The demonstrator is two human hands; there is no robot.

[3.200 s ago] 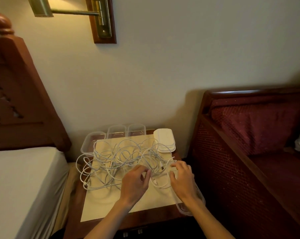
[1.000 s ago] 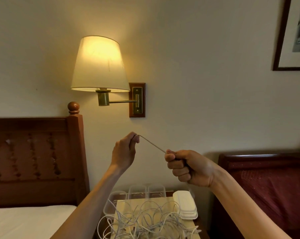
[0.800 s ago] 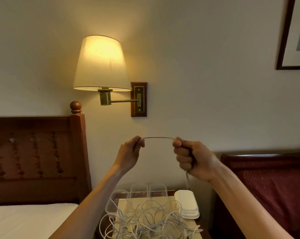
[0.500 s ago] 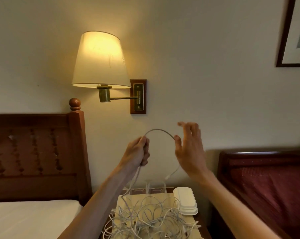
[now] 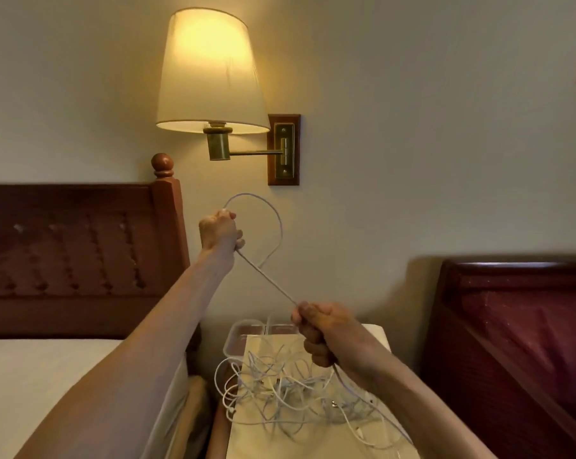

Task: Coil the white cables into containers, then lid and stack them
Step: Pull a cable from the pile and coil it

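My left hand (image 5: 221, 230) is raised in front of the wall, shut on a white cable (image 5: 269, 279) with one loop arcing above and to the right of the fist. The cable runs taut down to my right hand (image 5: 319, 329), which is closed on it above the nightstand. Below lies a tangle of white cables (image 5: 289, 389) on a cream mat (image 5: 263, 435). Clear plastic containers (image 5: 243, 332) stand at the mat's far edge. A stack of white lids (image 5: 377, 332) is mostly hidden behind my right wrist.
A lit wall lamp (image 5: 210, 74) hangs above my left hand. A wooden headboard (image 5: 81, 256) and a white bed (image 5: 48, 376) are on the left. A dark red upholstered seat (image 5: 518, 342) with a wooden frame is on the right.
My right hand has dropped from beside the left to just above the nightstand and closed on the cable. One loop now stays in my left hand, and the cable is stretched between them.
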